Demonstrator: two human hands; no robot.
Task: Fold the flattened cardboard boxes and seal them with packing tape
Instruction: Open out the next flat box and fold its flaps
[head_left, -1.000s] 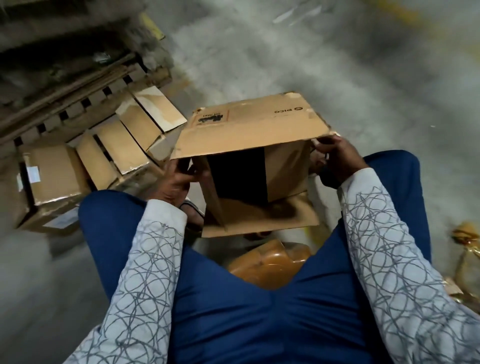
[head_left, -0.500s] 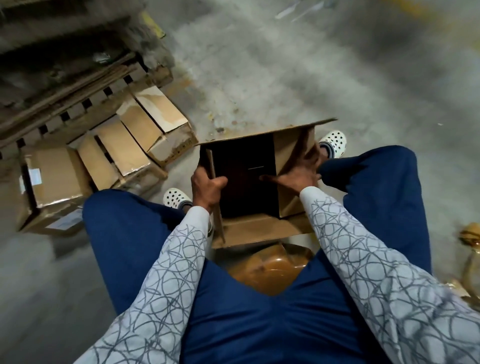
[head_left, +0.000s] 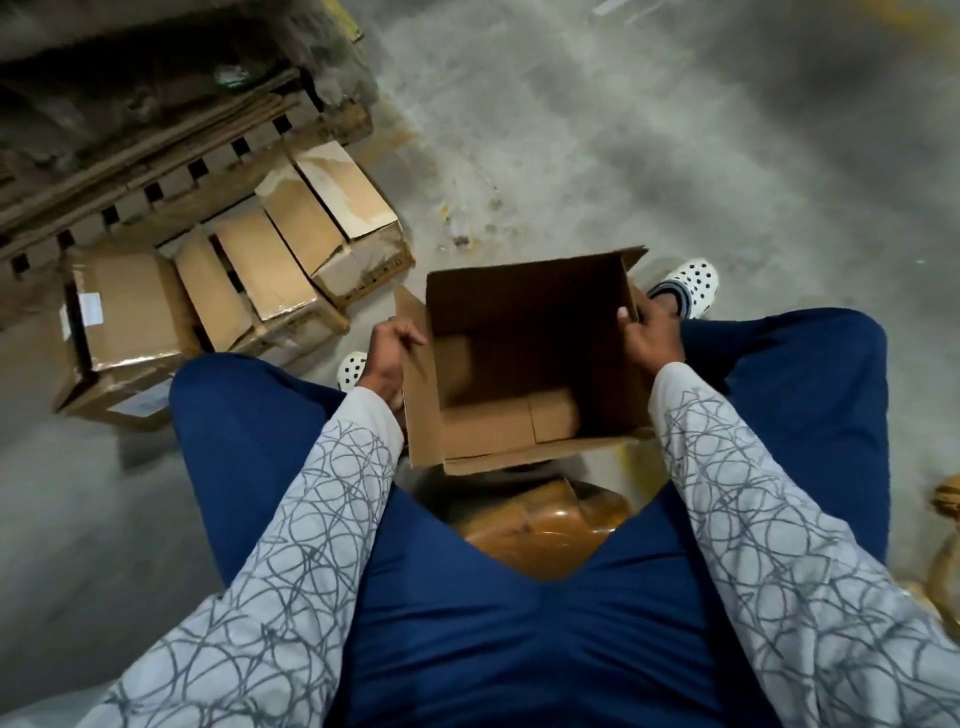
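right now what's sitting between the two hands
The open cardboard box: the left hand grips its left wall, the right hand its right wall. The head view shows it.

Left hand (head_left: 387, 356) curled, right hand (head_left: 649, 340) seemingly pinching

Brown card, deep blue cloth and grey concrete are shown.

The cardboard box (head_left: 519, 301) is seen in plain mid-brown, darkened almost to black in its shadowed inside. The sleeves (head_left: 311, 519) are patterned with dark grey looping lines on pale grey, and the trousers (head_left: 467, 623) are coloured a plain deep blue. The shoes (head_left: 685, 283) are white, dotted with black. The floor (head_left: 675, 156) is mottled in light and dark grey. The stacked boxes (head_left: 291, 260) at the left are coloured tan, one marked by a white label (head_left: 89, 304). A glossy amber wrapping (head_left: 540, 525) is seen on the near side.
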